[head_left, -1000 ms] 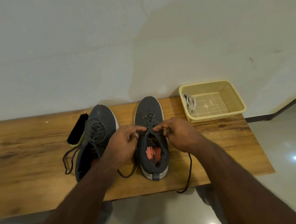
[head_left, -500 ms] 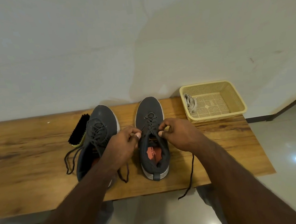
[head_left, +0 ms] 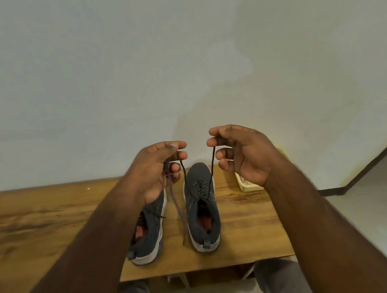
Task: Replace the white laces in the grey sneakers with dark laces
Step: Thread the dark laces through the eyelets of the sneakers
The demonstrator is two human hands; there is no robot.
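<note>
Near the table's [head_left: 41, 234] front edge stands the right-hand sneaker [head_left: 202, 207], dark lace [head_left: 182, 171] threaded. The left hand [head_left: 159, 171] and right hand [head_left: 243, 155], raised above it, each pinch one lace end. Pull both evenly, so the ends match and the crossings tighten.

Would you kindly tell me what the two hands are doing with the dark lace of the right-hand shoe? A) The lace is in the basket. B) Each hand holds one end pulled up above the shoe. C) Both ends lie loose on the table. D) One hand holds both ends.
B: the left hand and right hand each pinch one end of the dark lace, raised above the shoe.
</note>
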